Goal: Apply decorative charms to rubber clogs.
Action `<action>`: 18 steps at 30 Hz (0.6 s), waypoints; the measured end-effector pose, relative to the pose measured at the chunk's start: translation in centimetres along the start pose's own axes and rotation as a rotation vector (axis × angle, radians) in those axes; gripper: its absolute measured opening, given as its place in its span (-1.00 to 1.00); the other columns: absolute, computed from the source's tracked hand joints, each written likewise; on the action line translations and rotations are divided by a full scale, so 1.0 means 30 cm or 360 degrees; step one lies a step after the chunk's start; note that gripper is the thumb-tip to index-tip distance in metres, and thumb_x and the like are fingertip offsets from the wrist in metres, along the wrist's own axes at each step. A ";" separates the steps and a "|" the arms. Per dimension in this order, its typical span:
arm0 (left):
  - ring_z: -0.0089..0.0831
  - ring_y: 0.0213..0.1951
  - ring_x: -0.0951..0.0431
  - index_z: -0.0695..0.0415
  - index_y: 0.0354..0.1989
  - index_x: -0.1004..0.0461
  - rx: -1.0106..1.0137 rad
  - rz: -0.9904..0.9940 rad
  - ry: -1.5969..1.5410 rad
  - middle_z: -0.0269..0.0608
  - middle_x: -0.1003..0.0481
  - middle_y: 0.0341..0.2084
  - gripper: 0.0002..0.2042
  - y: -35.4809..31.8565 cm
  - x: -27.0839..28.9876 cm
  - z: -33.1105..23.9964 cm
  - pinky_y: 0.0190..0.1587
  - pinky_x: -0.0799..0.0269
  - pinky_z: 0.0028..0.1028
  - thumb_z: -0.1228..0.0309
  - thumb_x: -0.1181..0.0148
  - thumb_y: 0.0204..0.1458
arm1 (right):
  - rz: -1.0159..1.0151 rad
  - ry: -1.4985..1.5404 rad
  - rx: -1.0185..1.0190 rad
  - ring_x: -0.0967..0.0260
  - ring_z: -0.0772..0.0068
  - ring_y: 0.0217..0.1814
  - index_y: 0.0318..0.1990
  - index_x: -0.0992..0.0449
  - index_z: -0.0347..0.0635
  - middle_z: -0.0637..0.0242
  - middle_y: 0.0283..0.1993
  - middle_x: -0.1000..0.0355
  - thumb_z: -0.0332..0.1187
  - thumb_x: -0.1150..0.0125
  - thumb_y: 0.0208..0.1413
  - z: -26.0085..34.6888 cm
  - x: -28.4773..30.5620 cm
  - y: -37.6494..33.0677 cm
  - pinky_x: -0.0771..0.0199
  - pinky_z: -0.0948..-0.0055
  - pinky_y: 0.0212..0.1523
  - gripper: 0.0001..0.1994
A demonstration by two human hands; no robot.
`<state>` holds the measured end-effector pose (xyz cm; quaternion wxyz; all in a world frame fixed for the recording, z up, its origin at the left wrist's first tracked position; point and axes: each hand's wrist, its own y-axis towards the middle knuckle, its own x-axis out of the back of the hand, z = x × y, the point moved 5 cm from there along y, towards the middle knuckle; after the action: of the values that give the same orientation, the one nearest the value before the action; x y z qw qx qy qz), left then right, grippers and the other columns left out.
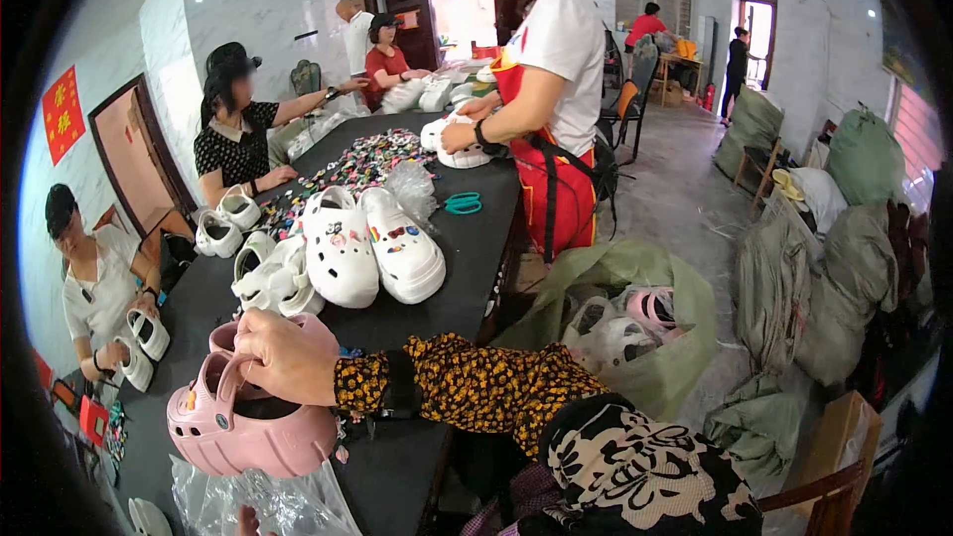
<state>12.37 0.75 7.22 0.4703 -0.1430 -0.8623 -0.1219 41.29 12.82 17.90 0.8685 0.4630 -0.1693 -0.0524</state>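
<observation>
Pink clog [248, 427] sits at the near end of the black table [437, 268], sole down, opening up. Right hand [283, 357] closed over its heel strap, prob to steady it — forearm in yellow-black sleeve comes across from the right. Left hand [245, 519] barely shows at the bottom edge below the clog by a clear plastic bag [268, 501]; can't tell its grip. Beyond the clog, a white clog pair w/ charms [372, 248], then teal scissors [463, 202] — a loose charm pile [347, 174] further up
</observation>
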 end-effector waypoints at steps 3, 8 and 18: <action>-0.10 0.12 -0.35 0.13 0.35 0.01 0.0208 -0.0345 -0.0865 0.05 -0.23 0.19 -0.48 -0.004 0.073 -0.113 0.14 -0.27 -0.22 0.42 0.09 0.22 | 0.0040 0.0109 0.0060 -0.29 0.22 -0.13 -0.43 -0.53 -0.18 0.24 -0.24 -0.32 -0.44 -0.23 -0.11 0.000 -0.090 -0.028 -0.28 0.29 -0.09 -0.94; -0.11 0.05 -0.40 0.12 0.37 0.09 0.0186 -0.0382 -0.1548 0.03 -0.28 0.14 -0.47 0.004 0.094 -0.108 0.07 -0.33 -0.22 0.33 0.15 0.26 | 0.0022 0.0030 0.0427 -0.23 0.13 -0.12 -0.48 -0.49 -0.20 0.24 -0.24 -0.26 -0.44 -0.26 -0.20 0.068 -0.210 -0.087 -0.23 0.23 -0.06 -0.90; -0.45 -0.30 -0.50 0.08 0.34 0.03 0.0769 -0.0706 -0.2048 -0.20 -0.42 -0.23 -0.44 -0.056 0.108 0.078 -0.28 -0.48 -0.35 0.35 0.01 0.18 | 0.0375 0.0115 0.0516 -0.20 0.15 -0.17 -0.30 -0.47 -0.12 0.21 -0.20 -0.23 -0.27 -0.30 -0.22 0.328 -0.450 -0.293 -0.22 0.23 -0.16 -0.72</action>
<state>8.27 0.42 8.61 -0.1481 0.0998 -0.9800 0.0879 25.86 3.46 12.42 0.7883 0.5752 -0.1973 0.0941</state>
